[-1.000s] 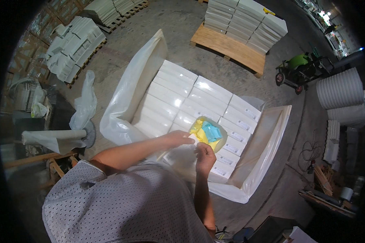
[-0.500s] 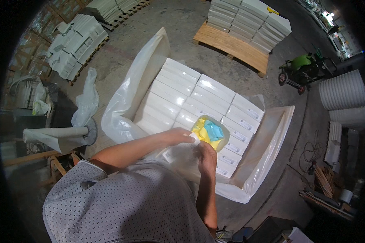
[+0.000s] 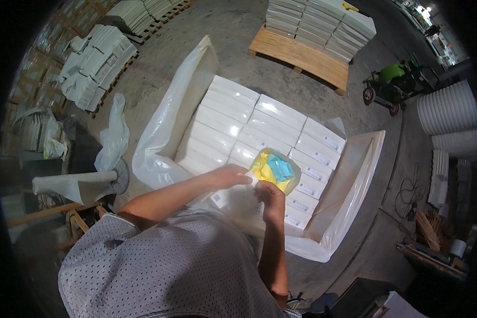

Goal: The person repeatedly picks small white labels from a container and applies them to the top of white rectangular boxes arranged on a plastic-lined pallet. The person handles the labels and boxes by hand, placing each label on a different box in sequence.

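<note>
Concrete warehouse floor, pallet of flat white boxes (image 3: pixel 249 124) in clear plastic wrap (image 3: pixel 169 132): left hand (image 3: pixel 230 175) and right hand (image 3: pixel 270 195) pinch a clear bag of yellow and blue sheets (image 3: pixel 274 168) atop near boxes; grip bag edges firmly, pull evenly.

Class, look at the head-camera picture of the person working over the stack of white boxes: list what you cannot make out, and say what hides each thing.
1. What the left hand and right hand grip: fingers and crumpled clear plastic cover it.
2. The yellow and blue items in the clear bag: too small to identify.
3. The near white boxes: partly hidden by the arms.
4. The pallet under the stack: hidden by the plastic liner.
</note>
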A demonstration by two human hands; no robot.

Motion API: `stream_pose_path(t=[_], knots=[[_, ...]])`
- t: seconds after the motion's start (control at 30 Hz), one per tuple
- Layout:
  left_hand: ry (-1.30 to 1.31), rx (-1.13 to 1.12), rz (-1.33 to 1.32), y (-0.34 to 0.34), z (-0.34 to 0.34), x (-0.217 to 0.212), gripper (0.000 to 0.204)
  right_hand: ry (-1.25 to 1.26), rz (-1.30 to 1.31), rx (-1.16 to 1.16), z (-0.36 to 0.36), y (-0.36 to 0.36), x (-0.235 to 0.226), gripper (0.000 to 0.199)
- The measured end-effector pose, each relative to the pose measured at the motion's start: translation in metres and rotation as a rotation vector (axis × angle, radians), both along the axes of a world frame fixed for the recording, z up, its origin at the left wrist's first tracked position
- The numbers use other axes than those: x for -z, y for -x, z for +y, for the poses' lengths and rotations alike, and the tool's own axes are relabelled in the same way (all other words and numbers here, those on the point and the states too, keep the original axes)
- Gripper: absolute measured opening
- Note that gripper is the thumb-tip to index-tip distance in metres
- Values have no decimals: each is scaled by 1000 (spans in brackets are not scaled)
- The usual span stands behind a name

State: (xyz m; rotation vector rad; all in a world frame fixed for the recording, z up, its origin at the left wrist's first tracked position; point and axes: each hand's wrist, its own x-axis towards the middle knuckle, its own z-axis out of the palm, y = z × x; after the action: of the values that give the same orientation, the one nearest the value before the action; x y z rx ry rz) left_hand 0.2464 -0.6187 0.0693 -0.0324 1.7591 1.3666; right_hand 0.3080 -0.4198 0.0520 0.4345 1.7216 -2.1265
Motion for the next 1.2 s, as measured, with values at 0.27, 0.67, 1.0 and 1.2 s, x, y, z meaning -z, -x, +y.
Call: stream_pose_path(t=[0.27, 0.67, 1.0, 1.2], knots=[[37, 1, 79, 0, 1, 7, 33, 80, -11, 33, 0, 1, 4, 21], [129, 141, 144, -3, 1, 3, 42, -216, 201, -48, -4, 0, 22, 18], [255, 346, 578, -13, 10, 8, 28, -713, 241, -39, -19, -6, 19, 18], [180, 289, 516, -8, 8, 8, 32, -833, 311, -36, -21, -4, 18, 16]])
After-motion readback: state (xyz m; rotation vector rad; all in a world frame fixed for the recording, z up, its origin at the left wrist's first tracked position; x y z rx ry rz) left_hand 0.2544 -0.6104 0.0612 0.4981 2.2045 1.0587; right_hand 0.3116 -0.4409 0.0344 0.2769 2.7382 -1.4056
